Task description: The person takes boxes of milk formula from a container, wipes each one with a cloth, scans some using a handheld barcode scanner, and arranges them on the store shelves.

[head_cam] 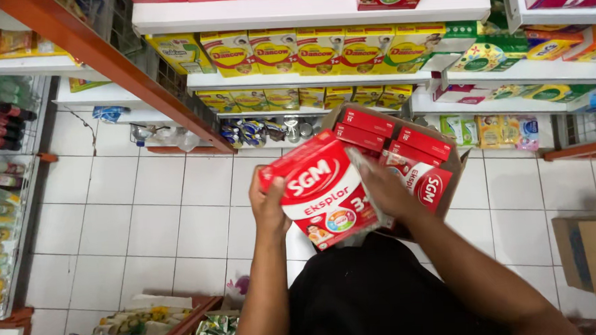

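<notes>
I hold a red and white carton in front of me, tilted, with both hands on it. My left hand grips its left edge. My right hand rests on its right side, fingers spread over the face. Behind it an open brown cardboard box holds several more red cartons standing in rows. The box seems to rest against my body; its underside is hidden.
White shelves ahead carry rows of yellow cartons. An orange beam runs diagonally at left. Bottles line a rack on the far left. A brown box sits at right, and packaged goods below left on the white tiled floor.
</notes>
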